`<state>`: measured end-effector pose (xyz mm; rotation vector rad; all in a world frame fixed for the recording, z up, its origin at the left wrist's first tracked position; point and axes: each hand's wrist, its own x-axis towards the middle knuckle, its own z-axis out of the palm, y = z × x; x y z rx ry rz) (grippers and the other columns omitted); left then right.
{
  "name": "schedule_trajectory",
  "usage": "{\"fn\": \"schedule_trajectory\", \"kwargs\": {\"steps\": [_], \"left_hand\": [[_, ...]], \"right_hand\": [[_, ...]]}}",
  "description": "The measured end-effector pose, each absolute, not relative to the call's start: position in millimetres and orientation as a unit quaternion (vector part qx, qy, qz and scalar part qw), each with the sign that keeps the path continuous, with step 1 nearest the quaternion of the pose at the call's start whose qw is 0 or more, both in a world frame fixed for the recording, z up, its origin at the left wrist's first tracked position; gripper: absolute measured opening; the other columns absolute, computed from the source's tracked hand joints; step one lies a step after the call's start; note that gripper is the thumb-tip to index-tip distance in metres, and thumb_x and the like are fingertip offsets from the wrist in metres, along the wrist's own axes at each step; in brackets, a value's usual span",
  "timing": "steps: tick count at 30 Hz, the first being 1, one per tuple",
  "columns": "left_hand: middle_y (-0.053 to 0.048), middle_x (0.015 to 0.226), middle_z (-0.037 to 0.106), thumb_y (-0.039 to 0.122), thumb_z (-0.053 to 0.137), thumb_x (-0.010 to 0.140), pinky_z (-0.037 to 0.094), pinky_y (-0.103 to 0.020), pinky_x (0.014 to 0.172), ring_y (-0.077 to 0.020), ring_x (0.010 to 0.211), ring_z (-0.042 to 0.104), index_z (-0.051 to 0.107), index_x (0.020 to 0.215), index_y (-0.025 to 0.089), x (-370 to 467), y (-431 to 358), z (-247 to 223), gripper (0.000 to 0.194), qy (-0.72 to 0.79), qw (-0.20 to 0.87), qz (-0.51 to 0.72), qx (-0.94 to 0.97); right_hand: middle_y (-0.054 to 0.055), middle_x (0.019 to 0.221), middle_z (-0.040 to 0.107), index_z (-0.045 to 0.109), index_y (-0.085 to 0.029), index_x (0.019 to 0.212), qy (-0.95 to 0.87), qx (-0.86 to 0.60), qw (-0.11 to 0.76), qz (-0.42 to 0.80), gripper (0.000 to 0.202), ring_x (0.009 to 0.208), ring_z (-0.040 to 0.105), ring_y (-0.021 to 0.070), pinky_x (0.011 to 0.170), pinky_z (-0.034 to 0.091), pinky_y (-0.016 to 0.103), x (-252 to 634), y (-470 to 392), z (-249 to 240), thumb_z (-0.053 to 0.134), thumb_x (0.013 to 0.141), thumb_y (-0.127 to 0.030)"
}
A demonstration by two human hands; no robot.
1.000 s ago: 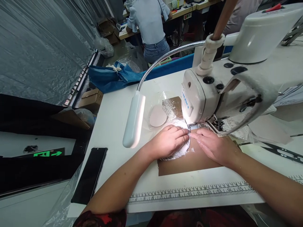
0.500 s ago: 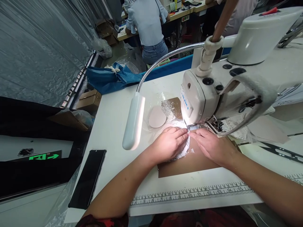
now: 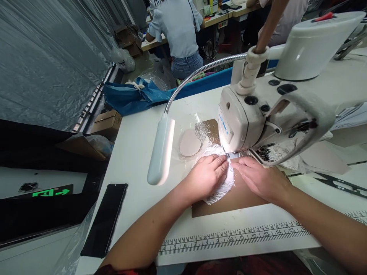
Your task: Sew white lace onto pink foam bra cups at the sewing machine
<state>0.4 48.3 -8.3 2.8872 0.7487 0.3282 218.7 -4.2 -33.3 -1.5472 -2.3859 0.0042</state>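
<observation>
A white lace fabric piece (image 3: 222,193) lies at the foot of the white sewing machine (image 3: 233,118). My left hand (image 3: 207,173) rests on it, fingers stretched flat and pointing at the needle area. On the other side, my right hand (image 3: 256,175) lies with fingers extended, its tips beside the fabric's edge close to the presser foot. Whether those tips touch the lace is hard to see. Under both hands is a brown plate (image 3: 200,209). The needle itself is hidden by the machine head and fingers.
A lamp (image 3: 161,151) on a bendy metal neck hangs left of the machine. A beige oval piece (image 3: 190,142) lies behind my left hand. A black phone (image 3: 104,219), a printed ruler (image 3: 229,240) and black thread snips (image 3: 342,185) are on the table. A co-worker (image 3: 179,32) sits beyond.
The lace fabric has turned and shifted, so more of it shows below and right of my left hand. My right fingertips have drawn slightly rightward, away from the left ones.
</observation>
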Motion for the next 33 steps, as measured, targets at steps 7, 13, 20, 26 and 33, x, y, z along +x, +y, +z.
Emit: {"fn": "schedule_trajectory", "kwargs": {"steps": [7,13,20,26,33], "left_hand": [[-0.013,0.132,0.061,0.028,0.042,0.1,0.051,-0.042,0.088,-0.0265,0.112,0.056,0.059,0.126,0.011,-4,53,-9,0.035,0.231,0.066,0.121,0.963],[-0.014,0.13,0.062,0.028,0.04,0.1,0.049,-0.041,0.084,-0.027,0.111,0.055,0.06,0.126,0.011,-2,57,-6,0.036,0.235,0.049,0.108,0.965],[-0.012,0.129,0.062,0.026,0.04,0.1,0.046,-0.041,0.084,-0.0269,0.114,0.054,0.058,0.128,0.013,-5,63,-8,0.036,0.232,0.041,0.109,0.966],[-0.015,0.121,0.065,0.035,0.04,0.099,0.044,-0.043,0.091,-0.0287,0.116,0.053,0.058,0.128,0.012,-8,68,-5,0.041,0.255,0.06,0.104,0.96],[-0.015,0.124,0.063,0.035,0.041,0.099,0.044,-0.045,0.091,-0.0307,0.115,0.054,0.059,0.126,0.014,-10,70,-8,0.04,0.277,0.043,0.117,0.953]], "right_hand": [[0.008,0.093,0.069,0.069,-0.029,0.116,-0.838,-0.526,0.142,-0.005,0.04,0.079,0.059,0.019,0.059,0.041,0.028,219,-6,-34,0.046,0.085,-0.016],[0.008,0.097,0.07,0.065,-0.029,0.124,-0.843,-0.519,0.139,0.001,0.045,0.082,0.061,0.0193,0.064,0.046,0.028,218,-3,-26,0.045,0.086,-0.015],[0.009,0.101,0.068,0.065,-0.027,0.123,-0.84,-0.52,0.152,0.026,0.04,0.088,0.062,0.0211,0.069,0.049,0.031,222,-3,-31,0.046,0.088,-0.019],[0.008,0.1,0.067,0.066,-0.027,0.12,-0.843,-0.507,0.167,0.057,0.037,0.085,0.06,0.0202,0.074,0.05,0.033,218,3,-27,0.045,0.091,-0.019],[0.006,0.089,0.066,0.063,-0.029,0.125,-0.846,-0.507,0.158,0.047,0.041,0.078,0.058,0.0189,0.071,0.047,0.03,217,8,-28,0.046,0.089,-0.018]]}}
